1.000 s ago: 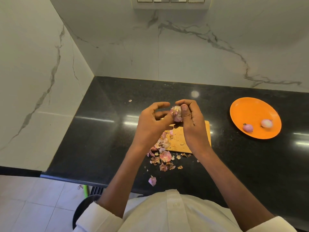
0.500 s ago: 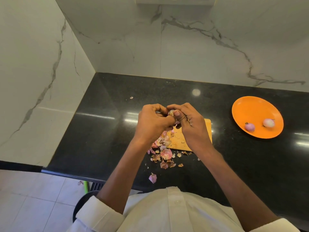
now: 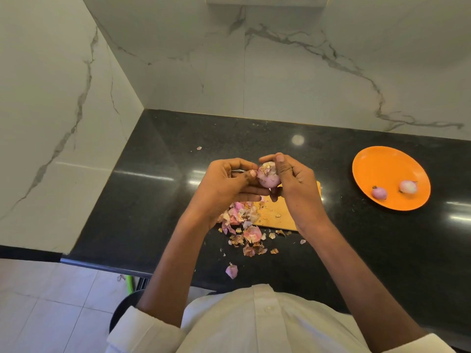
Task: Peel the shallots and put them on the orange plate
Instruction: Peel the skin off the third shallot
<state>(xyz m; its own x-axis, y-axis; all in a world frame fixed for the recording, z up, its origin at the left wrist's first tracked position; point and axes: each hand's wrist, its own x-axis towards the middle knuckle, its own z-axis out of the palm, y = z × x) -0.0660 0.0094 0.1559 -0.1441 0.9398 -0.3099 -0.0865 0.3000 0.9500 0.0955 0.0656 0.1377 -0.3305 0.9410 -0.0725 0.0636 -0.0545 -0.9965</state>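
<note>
Two shallots are already done, as far as I can see from here, so the job looks partly through, with a third one in hand and no unpeeled ones in sight anywhere on the black counter [image 3: 153,200]. That counter runs wide under the marble wall, and on its right side sits the orange plate [image 3: 377,164], well apart from the hands. Nearer the middle lies a wooden board [image 3: 283,215], half hidden under the wrists, with a heap of skins [image 3: 244,230] spilling off its near left corner onto the counter, papery pink and brown scraps, one loose piece lying closer to the edge. Above the board the left hand [image 3: 221,189] and the right hand [image 3: 298,184] meet around the shallot [image 3: 267,175]; the left's fingers curl under and beside it, thumb tip against its side, while the right's thumb and fingers pinch its top and far side. It is held in the air, clear of the board. It looks pale pink and mostly smooth, with flecks of dry skin clinging on its upper face, so I would judge it nearly peeled. On the plate the pink shallot [image 3: 379,192] shows a dark stub, and the paler shallot [image 3: 408,186] lies just beside it.
</note>
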